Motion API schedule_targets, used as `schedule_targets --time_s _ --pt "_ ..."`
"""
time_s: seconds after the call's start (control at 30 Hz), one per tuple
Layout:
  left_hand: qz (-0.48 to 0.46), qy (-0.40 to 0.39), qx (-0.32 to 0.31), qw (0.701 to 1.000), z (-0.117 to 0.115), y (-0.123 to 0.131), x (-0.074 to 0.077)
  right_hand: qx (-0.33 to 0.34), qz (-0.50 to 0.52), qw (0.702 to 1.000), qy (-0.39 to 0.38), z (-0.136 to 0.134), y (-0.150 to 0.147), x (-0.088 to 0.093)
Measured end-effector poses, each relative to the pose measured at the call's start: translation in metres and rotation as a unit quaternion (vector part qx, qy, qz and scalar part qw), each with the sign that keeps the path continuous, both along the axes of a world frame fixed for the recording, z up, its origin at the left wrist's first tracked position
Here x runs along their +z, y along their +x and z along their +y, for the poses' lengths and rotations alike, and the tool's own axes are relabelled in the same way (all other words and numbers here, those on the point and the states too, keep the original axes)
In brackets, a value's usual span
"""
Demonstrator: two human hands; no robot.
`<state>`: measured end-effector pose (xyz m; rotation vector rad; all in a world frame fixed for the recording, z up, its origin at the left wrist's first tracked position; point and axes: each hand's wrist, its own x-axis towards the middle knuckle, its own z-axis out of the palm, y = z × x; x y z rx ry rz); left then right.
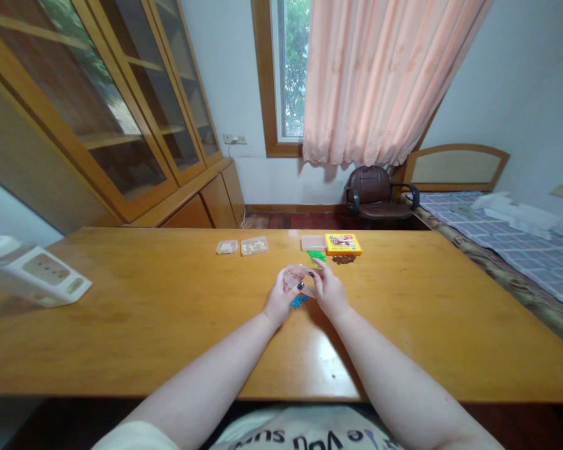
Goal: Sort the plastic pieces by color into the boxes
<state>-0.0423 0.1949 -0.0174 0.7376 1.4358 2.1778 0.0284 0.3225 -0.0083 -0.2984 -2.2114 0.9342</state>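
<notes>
Both hands hold a small clear plastic box (294, 272) above the middle of the table. My left hand (278, 296) is closed on its left side, the thumb at the near edge. On the right side, my right hand (329, 290) grips the box or its lid; which of the two I cannot tell. Small blue pieces (299, 302) lie on the table just below the hands. Beyond the right hand lies a pile of green pieces (316, 255), with brown pieces (344, 259) to its right. What the box contains is too small to make out.
A yellow box (343, 244) and a clear lid or tray (313, 242) lie behind the piles. Farther left stand two clear containers, one with pale pieces (254, 246), the smaller one (227, 247) beside it. A white appliance (42, 275) is at the wooden table's (145, 300) left.
</notes>
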Motion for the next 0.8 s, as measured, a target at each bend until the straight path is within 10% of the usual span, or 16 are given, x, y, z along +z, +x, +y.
schedule_targets --time_s 0.37,0.8 --pt "-0.043 -0.058 -0.057 0.996 -0.01 -0.016 -0.001 -0.02 0.106 0.917 -0.385 0.032 -0.015 -0.009" --pt "-0.031 -0.098 -0.176 0.979 -0.024 -0.024 0.007 0.075 0.008 0.88 -0.47 0.041 -0.023 -0.018"
